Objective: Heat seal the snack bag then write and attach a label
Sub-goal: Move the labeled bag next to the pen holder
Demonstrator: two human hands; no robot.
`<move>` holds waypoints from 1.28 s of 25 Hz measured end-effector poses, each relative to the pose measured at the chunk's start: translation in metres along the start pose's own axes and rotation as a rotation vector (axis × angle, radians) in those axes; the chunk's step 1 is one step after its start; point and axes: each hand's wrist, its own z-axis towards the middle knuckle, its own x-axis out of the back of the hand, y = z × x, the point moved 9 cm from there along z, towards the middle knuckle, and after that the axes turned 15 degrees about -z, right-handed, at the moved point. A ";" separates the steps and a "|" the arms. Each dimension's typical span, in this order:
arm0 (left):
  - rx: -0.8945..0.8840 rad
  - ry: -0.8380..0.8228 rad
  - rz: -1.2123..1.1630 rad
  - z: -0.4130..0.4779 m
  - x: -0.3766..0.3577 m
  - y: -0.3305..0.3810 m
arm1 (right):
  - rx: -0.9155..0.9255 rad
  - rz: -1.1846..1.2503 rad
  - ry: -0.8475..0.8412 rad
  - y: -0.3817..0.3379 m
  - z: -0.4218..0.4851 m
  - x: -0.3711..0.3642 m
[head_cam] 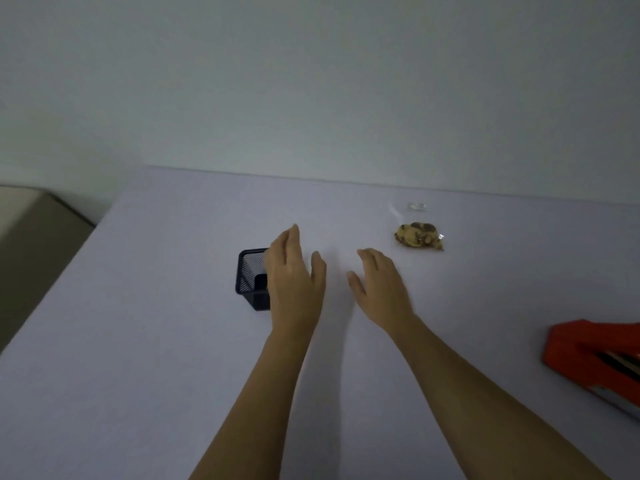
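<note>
Head view: snacks [417, 234] inside clear bag [401, 220]

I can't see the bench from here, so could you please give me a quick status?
Both hands open and empty, left hand, right hand. Snack bag untouched, beyond right hand. Path to it clear.

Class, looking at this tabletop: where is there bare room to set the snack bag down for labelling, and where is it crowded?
Bare: the table nearer than the mesh pen holder, and the stretch between the right hand and the red sealer. Crowded: around the left hand by the holder, and near the snack bag.
</note>
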 end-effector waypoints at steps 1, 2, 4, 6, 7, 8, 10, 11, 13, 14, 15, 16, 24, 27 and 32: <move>0.034 0.060 0.011 -0.008 0.020 -0.015 | 0.032 -0.020 -0.041 -0.011 -0.001 -0.011; 0.114 0.084 0.004 -0.014 0.035 -0.033 | 0.062 -0.048 -0.072 -0.020 -0.002 -0.022; 0.316 0.043 -0.016 -0.025 0.044 -0.072 | 0.078 -0.126 -0.117 -0.025 -0.005 -0.042; 0.452 -0.025 -0.028 -0.032 0.038 -0.099 | 0.050 -0.186 -0.154 -0.020 -0.009 -0.057; 0.480 -0.046 -0.048 -0.033 0.034 -0.107 | 0.033 -0.200 -0.163 -0.017 -0.011 -0.063; 0.485 -0.052 -0.079 -0.033 0.030 -0.111 | 0.023 -0.206 -0.157 -0.016 -0.013 -0.066; 0.483 -0.016 -0.146 -0.029 0.025 -0.116 | 0.031 -0.212 -0.148 -0.016 -0.013 -0.068; 0.483 0.021 -0.167 -0.028 0.024 -0.116 | 0.035 -0.206 -0.153 -0.016 -0.013 -0.068; 0.469 0.071 -0.191 -0.023 0.020 -0.109 | -0.010 -0.185 -0.131 -0.008 -0.012 -0.063; 0.451 0.073 -0.208 -0.017 0.014 -0.103 | -0.063 -0.181 -0.101 0.001 -0.011 -0.057; 0.431 0.063 -0.230 -0.010 0.004 -0.097 | -0.122 -0.185 -0.075 0.014 -0.011 -0.051; 0.414 0.044 -0.253 -0.001 -0.008 -0.091 | -0.170 -0.196 -0.068 0.027 -0.011 -0.046; 0.286 -0.102 -0.348 0.081 -0.139 -0.047 | -0.268 -0.231 -0.160 0.085 -0.019 -0.048; 0.275 -0.108 -0.342 0.096 -0.167 -0.051 | -0.258 -0.229 -0.167 0.083 -0.018 -0.048; 0.239 -0.156 -0.300 0.111 -0.192 -0.053 | -0.258 -0.246 -0.177 0.084 -0.019 -0.047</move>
